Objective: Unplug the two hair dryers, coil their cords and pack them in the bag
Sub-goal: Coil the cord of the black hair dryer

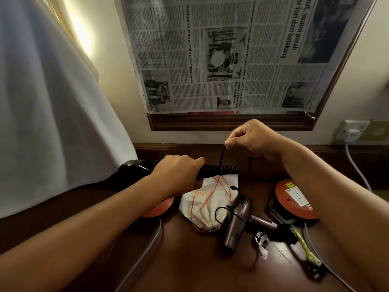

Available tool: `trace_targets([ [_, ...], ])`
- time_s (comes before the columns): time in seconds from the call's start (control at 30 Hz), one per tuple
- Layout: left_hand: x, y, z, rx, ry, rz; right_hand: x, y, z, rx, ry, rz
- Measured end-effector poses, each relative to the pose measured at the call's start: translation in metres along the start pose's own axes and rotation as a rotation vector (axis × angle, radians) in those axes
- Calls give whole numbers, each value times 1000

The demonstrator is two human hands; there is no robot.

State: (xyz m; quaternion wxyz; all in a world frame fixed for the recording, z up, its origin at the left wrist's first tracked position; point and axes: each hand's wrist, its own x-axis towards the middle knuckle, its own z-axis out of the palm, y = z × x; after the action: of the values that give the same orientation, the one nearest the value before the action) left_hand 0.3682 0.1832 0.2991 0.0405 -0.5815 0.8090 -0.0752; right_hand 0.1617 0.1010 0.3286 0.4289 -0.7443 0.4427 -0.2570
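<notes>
My left hand (pixel 179 173) grips the handle of a black hair dryer (pixel 134 168), whose body points left, partly under a white curtain. Black cord is wound in tight turns round the handle end (pixel 219 170). My right hand (pixel 252 141) pinches the black cord (pixel 221 154) just above those turns. A white drawstring bag (pixel 207 204) with orange strings lies on the dark wooden desk (pixel 189 260) below my hands. A brown hair dryer (pixel 237 220) lies beside the bag, its thin black cord looping over the bag's mouth.
Two red round extension reels sit on the desk, one at the right (pixel 294 199) and one under my left arm (pixel 160 207). A wall socket with a white plug (pixel 352 131) is at far right. A white curtain (pixel 52 102) hangs left. Grey cables and a green tie lie near the front.
</notes>
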Motion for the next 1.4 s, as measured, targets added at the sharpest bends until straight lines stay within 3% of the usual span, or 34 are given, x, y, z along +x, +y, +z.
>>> trace_targets([
  [0.2,5,0,6,-38,-28,-84,-16,-14,18,-273,107,-146],
  [0.47,12,2,14,-78,-71,-173,-49,2,54,-298,164,-117],
  [0.6,15,2,13,-96,-63,-194,-65,18,72,-109,178,-62],
  [0.8,14,0,10,-110,-10,-187,-79,31,92,498,90,167],
  [1.07,11,2,3,-102,56,-157,-87,34,97,810,-87,242],
  [1.27,9,1,6,-93,67,-158,-85,44,97,695,-139,305],
  [1.4,10,1,9,-89,75,-162,-81,53,102,452,-99,290],
])
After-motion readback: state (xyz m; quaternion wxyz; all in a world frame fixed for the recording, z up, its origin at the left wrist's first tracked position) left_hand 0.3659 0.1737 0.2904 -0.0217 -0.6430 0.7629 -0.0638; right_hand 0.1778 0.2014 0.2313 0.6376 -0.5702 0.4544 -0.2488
